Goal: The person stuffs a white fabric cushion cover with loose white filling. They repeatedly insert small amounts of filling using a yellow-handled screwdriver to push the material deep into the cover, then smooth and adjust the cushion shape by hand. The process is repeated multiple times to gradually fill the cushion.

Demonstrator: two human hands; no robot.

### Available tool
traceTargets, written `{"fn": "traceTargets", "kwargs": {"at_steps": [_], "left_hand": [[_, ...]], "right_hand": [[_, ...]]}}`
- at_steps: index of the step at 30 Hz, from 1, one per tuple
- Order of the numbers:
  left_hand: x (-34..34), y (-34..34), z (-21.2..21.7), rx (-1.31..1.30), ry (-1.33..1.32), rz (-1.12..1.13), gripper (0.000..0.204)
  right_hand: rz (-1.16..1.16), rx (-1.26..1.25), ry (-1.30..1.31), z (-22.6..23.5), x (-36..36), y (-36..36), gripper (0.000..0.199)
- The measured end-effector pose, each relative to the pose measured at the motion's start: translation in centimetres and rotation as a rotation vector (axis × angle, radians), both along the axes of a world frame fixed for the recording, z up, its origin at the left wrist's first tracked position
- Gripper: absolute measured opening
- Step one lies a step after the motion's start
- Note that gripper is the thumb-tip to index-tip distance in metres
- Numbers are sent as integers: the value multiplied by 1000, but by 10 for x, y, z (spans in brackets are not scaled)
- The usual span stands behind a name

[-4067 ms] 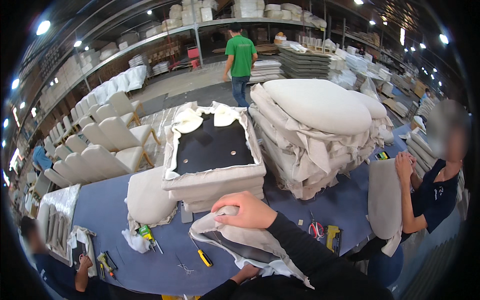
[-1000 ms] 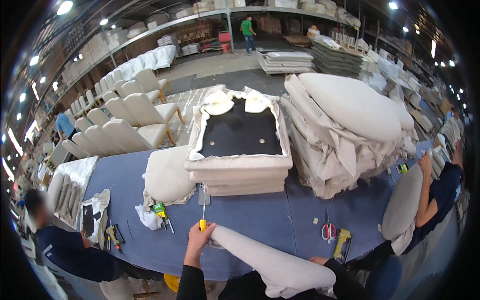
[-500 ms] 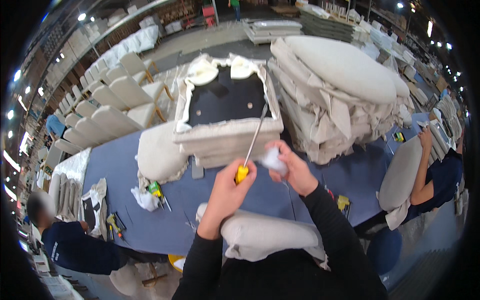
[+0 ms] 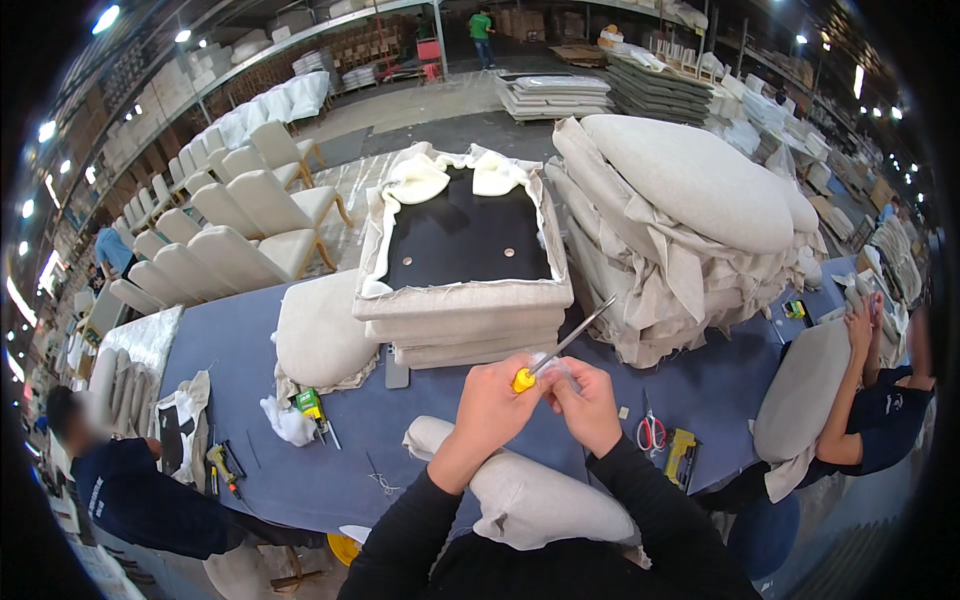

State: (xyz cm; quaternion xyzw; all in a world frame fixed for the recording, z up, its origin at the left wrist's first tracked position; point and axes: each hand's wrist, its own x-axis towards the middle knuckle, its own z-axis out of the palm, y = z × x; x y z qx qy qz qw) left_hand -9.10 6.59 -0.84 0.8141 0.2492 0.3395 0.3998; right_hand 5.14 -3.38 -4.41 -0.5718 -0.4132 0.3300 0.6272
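In my left hand is a long-shafted screwdriver, its yellow handle wrapped by the fingers and its metal shaft slanting up to the right. My right hand pinches a white tuft of stuffing close against the shaft near the handle. The two hands almost meet. Below them, at the table's near edge, lies a beige fabric-covered cushion. Beyond the hands stands a stack of beige upholstered seats; the top one shows a black underside with white foam around its edge.
A tall pile of beige padded backs stands right of the seats. On the blue table lie red-handled scissors, a yellow staple gun, a phone and white stuffing. Co-workers sit at left and right.
My hands have come together, bringing the stuffing to the screwdriver's shaft. The screwdriver has swung from steep to slanting right. The view has shifted, showing scissors and staple gun more fully.
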Motion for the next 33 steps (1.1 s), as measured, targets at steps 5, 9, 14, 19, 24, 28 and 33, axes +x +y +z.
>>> {"fn": "traceTargets", "kwargs": {"at_steps": [5, 9, 14, 19, 24, 28, 33], "left_hand": [[3, 0, -3, 168, 50, 21, 28], [7, 6, -7, 201, 11, -25, 26], [11, 7, -10, 187, -120, 31, 32], [13, 9, -7, -332, -541, 65, 34], [35, 15, -19, -525, -463, 8, 11], [52, 21, -16, -548, -498, -101, 8], [71, 12, 1, -409, -576, -103, 15]], "right_hand": [[-3, -38, -33, -14, 14, 0, 29], [8, -10, 37, -18, 23, 0, 34], [-103, -16, 186, -21, 27, 6, 35], [-348, 242, 555, -77, 136, -34, 20], [-194, 159, 352, 8, 52, -53, 34], [130, 133, 222, 38, 37, -101, 31], [89, 176, -942, 73, -7, -92, 52]]}}
